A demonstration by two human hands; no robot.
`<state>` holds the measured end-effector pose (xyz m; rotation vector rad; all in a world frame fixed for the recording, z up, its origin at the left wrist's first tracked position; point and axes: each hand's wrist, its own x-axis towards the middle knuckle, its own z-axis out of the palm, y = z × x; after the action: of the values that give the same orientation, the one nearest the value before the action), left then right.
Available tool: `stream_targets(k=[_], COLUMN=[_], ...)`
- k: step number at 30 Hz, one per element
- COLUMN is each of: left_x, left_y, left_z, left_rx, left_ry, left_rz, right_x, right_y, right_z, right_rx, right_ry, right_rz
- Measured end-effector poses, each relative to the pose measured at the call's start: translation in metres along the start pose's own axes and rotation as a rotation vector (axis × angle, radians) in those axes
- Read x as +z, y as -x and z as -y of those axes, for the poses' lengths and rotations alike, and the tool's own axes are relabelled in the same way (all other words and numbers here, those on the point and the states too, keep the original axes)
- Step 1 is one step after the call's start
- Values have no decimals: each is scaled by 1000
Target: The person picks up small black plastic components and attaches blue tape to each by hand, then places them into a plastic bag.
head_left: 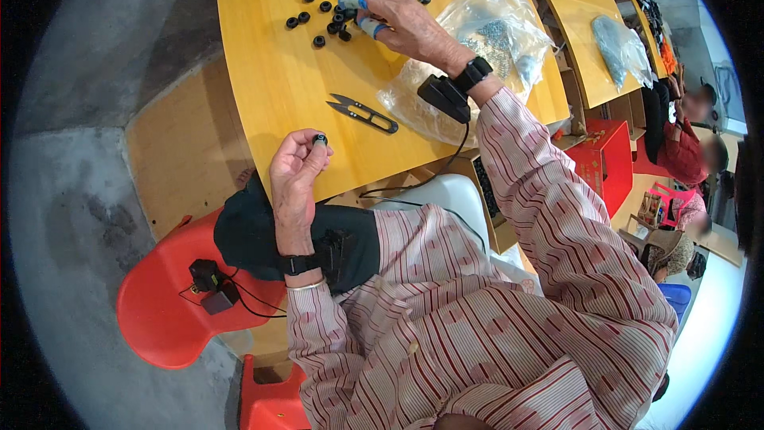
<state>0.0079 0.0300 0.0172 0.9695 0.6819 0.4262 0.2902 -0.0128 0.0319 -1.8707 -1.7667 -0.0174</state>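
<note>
Yellow tabletop point(274, 95), two hands point(296, 167) point(410, 28), one pinched black piece point(320, 139)

Single head-worn wide fisheye view, upright: looks steeply down past pink red-striped fabric shirt point(509, 334) onto black-wristbanded left hand point(298, 169), blue-taped right hand point(410, 28), yellow wooden worktop point(290, 91), all near.
</note>
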Motion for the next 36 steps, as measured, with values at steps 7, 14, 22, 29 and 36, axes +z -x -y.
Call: stream_targets(k=[7, 14, 22, 29, 36], left_x=[1, 0, -1, 0, 2], left_y=[1, 2, 0, 2, 5], left_z=[-1, -1, 1, -1, -3], left_rx=[2, -5, 4, 81, 215], left_ry=[25, 25, 21, 20, 115], left_rz=[14, -5, 19, -50, -94], right_x=[7, 10, 17, 6, 13], right_y=[-18, -21, -18, -5, 23], right_z=[0, 8, 4, 28, 118], right_rx=[-129, -219, -189, 24, 472], right_ry=[41, 183, 298, -96, -1686], right_rz=[59, 99, 112, 40, 48])
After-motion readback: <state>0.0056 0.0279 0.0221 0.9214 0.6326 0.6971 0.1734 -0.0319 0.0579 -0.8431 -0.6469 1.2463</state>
